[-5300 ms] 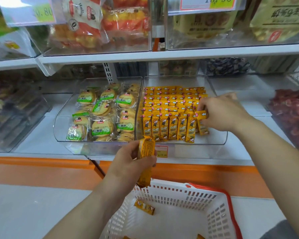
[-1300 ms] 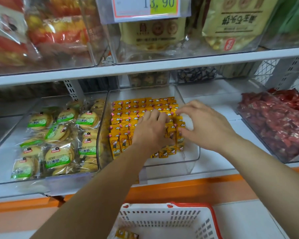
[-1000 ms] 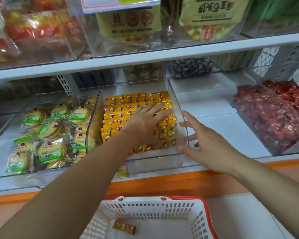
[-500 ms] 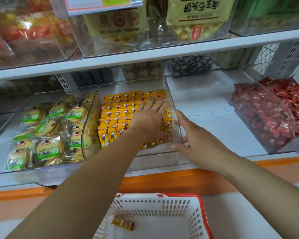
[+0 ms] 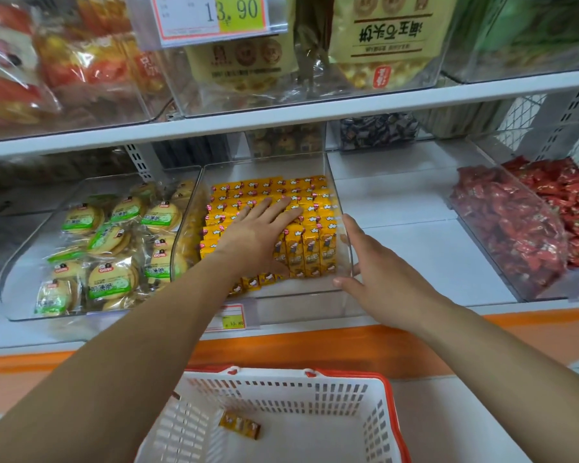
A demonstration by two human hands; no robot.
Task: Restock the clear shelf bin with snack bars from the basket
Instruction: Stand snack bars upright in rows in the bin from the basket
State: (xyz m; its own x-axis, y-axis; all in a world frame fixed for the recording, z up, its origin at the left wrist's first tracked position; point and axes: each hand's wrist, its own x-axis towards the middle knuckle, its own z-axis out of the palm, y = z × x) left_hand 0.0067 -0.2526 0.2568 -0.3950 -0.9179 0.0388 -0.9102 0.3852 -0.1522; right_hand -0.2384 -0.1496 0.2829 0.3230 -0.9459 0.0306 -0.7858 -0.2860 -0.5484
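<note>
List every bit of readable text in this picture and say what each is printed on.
"13.90": price tag on the upper shelf.
"海玉石头饼", upside down: cream pack at upper right.
"13.80", faint: small label on the front of the clear shelf bin.
"乐吧": yellow snack bars.
Green labels on the biscuit packs: too blurred to read.

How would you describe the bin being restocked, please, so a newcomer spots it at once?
On the lower white shelf, find the front row. The clear bin holds neat yellow snack bars, unlike the green-labelled biscuits left and red packets right.
</note>
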